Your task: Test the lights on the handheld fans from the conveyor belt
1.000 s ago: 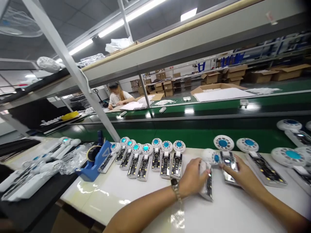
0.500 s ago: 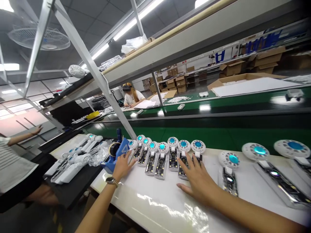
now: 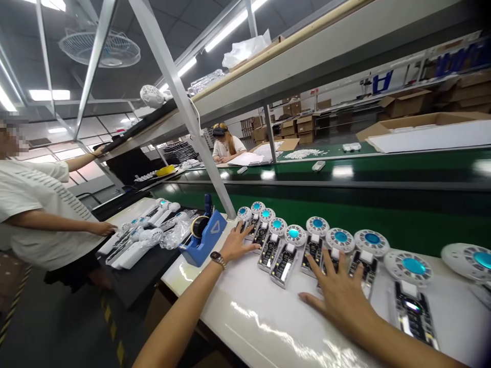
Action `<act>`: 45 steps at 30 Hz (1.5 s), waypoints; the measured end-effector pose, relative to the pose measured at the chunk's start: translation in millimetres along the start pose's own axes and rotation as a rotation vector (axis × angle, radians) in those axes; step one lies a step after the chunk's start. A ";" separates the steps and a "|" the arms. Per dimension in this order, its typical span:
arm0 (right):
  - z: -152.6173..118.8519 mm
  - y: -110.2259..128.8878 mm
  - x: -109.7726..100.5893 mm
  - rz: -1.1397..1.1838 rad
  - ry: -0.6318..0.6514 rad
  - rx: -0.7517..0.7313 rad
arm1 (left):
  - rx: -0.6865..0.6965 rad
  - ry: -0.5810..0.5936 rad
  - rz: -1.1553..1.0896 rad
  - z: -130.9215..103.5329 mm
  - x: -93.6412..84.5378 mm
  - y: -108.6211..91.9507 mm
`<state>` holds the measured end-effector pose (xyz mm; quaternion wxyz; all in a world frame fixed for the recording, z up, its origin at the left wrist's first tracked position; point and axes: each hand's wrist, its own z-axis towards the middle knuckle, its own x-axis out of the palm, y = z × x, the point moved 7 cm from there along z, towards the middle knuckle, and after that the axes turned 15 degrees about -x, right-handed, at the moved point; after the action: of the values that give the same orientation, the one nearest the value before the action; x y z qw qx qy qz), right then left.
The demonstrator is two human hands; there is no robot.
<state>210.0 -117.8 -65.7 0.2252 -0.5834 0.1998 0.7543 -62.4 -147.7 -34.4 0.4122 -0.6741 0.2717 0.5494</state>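
A row of handheld devices with round white slotted heads, blue centres and exposed circuit boards in clear handles lies on the white worktop (image 3: 245, 306). My left hand (image 3: 235, 246) has its fingers spread over the leftmost device (image 3: 244, 213), beside the tape dispenser. With fingers apart, my right hand (image 3: 341, 294) lies over the handles of a device (image 3: 339, 239) and its neighbours; whether it presses on them I cannot tell. Two devices (image 3: 287, 263) lie between my hands. Further right, one device (image 3: 413, 263) shows a small light on its board.
A blue tape dispenser (image 3: 205, 237) stands left of the row. Beyond runs a green conveyor belt (image 3: 276, 202); a slanted metal post (image 3: 192, 117) rises before it. At left, a co-worker (image 3: 42, 214) reaches toward finished-looking white devices (image 3: 134, 240) on a black mat.
The view has swung left, so everything sits further right. Both my hands stay spread over the row. The co-worker at left has come further into view, one hand now at the white devices.
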 end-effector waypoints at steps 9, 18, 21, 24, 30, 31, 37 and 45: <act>67.0 -22.0 4.6 0.101 0.154 0.114 | -0.052 -0.205 0.018 77.3 11.4 -57.0; 142.6 -105.0 27.3 0.102 0.161 0.250 | -0.172 -0.291 -0.042 137.0 10.4 -63.0; 156.9 -113.4 29.7 0.128 0.193 0.218 | -0.142 -0.319 -0.042 130.7 1.2 -62.1; 162.0 -106.0 24.2 0.164 0.246 0.177 | -0.024 -0.297 -0.053 100.3 -10.2 -70.3; 110.6 -103.0 -9.4 0.173 0.185 0.266 | 0.410 0.145 -0.033 -3.1 7.3 -84.8; 97.7 -108.0 -12.3 0.198 0.185 0.302 | 0.430 0.171 -0.020 -13.7 12.7 -83.0; 72.0 -153.3 -15.8 0.462 0.090 0.327 | 0.333 0.001 -0.125 -16.5 37.5 -87.1; 86.0 -185.7 -16.7 0.678 -0.013 0.352 | 0.199 0.056 -0.200 32.9 50.6 -122.8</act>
<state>252.1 81.0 -36.0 0.0611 -0.4317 0.5065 0.7439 33.8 -52.2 -53.5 0.5222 -0.6685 0.2677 0.4568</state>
